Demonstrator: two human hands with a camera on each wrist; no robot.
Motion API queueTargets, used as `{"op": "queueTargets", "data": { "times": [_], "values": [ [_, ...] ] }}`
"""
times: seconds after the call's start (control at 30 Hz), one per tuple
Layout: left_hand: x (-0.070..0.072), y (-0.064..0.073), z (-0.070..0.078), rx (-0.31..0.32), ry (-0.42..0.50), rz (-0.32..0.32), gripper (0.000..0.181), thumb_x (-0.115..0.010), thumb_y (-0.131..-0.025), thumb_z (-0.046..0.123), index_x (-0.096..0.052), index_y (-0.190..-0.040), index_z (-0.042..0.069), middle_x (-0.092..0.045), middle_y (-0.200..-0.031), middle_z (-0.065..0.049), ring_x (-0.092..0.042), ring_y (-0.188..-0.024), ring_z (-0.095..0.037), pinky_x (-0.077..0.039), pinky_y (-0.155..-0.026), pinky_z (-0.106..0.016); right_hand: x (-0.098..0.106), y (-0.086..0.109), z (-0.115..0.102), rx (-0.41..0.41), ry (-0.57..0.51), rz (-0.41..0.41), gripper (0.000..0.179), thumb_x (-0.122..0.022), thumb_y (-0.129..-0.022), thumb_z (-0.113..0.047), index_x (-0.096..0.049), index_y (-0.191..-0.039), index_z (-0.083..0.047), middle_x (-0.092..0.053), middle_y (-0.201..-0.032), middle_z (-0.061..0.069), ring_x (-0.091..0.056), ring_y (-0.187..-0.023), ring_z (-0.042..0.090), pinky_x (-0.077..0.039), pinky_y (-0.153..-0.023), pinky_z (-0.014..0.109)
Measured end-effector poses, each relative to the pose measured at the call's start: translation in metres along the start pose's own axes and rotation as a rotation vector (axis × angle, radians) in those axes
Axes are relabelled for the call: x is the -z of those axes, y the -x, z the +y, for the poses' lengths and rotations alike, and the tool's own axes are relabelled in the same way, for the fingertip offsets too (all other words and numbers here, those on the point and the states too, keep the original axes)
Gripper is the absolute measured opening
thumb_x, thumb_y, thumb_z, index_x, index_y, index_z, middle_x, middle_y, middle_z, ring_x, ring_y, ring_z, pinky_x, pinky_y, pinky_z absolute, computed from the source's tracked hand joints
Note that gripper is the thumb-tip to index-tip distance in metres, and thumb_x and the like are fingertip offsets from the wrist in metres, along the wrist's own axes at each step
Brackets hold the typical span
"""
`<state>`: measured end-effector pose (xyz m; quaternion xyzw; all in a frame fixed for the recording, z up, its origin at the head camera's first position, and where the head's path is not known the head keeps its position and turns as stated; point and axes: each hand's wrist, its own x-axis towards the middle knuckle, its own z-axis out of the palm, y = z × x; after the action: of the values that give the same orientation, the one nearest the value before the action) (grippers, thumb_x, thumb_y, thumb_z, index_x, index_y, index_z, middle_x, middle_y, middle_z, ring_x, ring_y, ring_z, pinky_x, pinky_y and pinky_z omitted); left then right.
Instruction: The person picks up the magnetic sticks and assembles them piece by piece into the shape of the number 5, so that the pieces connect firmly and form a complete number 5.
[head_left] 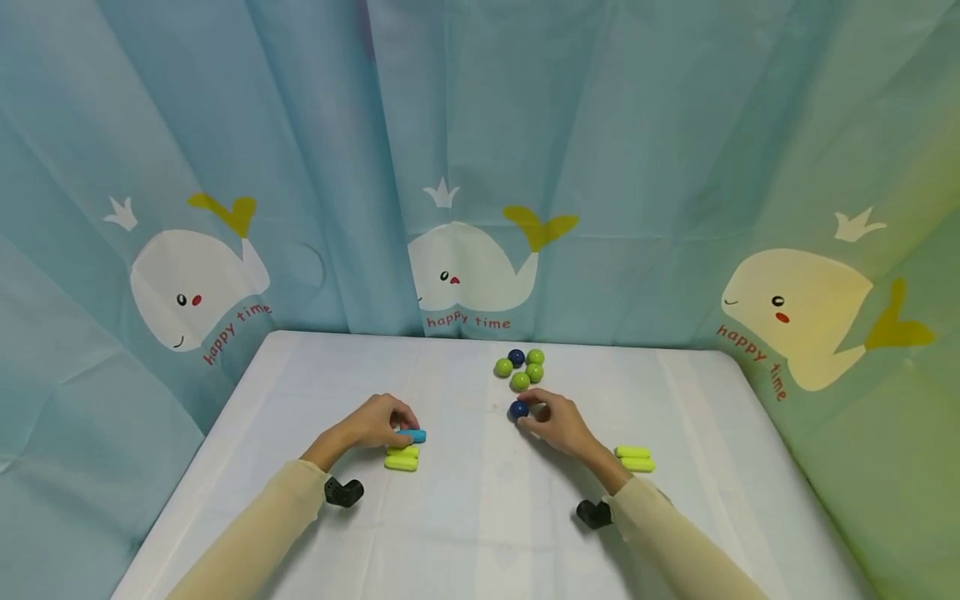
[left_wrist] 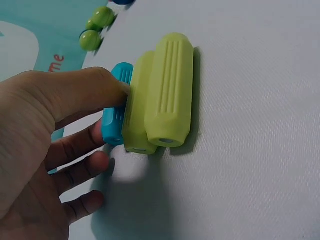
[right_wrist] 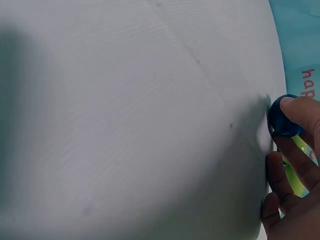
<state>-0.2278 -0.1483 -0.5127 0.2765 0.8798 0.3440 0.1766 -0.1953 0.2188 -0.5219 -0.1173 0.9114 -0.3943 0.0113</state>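
Observation:
My left hand [head_left: 377,422] pinches a blue ridged cylinder [head_left: 417,435] between thumb and fingers at the left of the table. Right beside it lie two yellow-green ridged cylinders [left_wrist: 170,92], side by side on the white cloth, the thumb close against the nearer of them in the left wrist view. Near the table's middle, my right hand [head_left: 561,425] pinches a dark blue ball [head_left: 517,410] between thumb and fingers. In the right wrist view the thumb covers part of this ball [right_wrist: 281,120].
Behind the right hand sits a loose cluster of several green balls [head_left: 520,382] and another dark blue ball [head_left: 516,357]. Two more yellow-green cylinders [head_left: 636,465] lie beside the right forearm. A whale-print curtain [head_left: 480,100] borders the table [head_left: 480,533] at back and sides.

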Motion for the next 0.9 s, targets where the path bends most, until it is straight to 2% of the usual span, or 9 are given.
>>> {"op": "queueTargets", "data": {
  "times": [0.3, 0.6, 0.9],
  "values": [
    [-0.004, -0.003, 0.007, -0.053, -0.022, 0.062, 0.009, -0.08, -0.088, 0.015, -0.078, -0.096, 0.017, -0.064, -0.082, 0.01, -0.053, -0.076, -0.012, -0.046, -0.07, -0.028, 0.003, 0.014, 0.01, -0.035, -0.009, -0.002, 0.037, -0.079, -0.09, -0.012, -0.069, -0.125, -0.011, -0.071, -0.113, 0.005, -0.061, -0.086, 0.016, -0.052, -0.076, 0.031],
    [-0.015, -0.021, 0.023, -0.124, -0.017, 0.096, 0.008, -0.08, -0.088, 0.014, -0.079, -0.096, 0.017, -0.066, -0.084, 0.008, -0.058, -0.081, -0.021, -0.047, -0.073, -0.029, 0.006, 0.023, 0.014, -0.042, -0.006, 0.018, 0.039, -0.079, -0.09, -0.013, -0.069, -0.128, -0.012, -0.072, -0.114, 0.006, -0.062, -0.086, 0.014, -0.053, -0.077, 0.032],
    [-0.032, -0.046, 0.049, -0.093, -0.051, 0.087, 0.011, -0.081, -0.088, 0.016, -0.08, -0.099, 0.017, -0.062, -0.085, 0.01, -0.054, -0.085, -0.016, -0.046, -0.077, -0.032, 0.011, 0.031, 0.014, -0.032, -0.009, 0.031, 0.04, -0.078, -0.091, -0.011, -0.068, -0.129, -0.008, -0.071, -0.117, 0.009, -0.061, -0.085, 0.015, -0.052, -0.074, 0.029]
  ]
}}
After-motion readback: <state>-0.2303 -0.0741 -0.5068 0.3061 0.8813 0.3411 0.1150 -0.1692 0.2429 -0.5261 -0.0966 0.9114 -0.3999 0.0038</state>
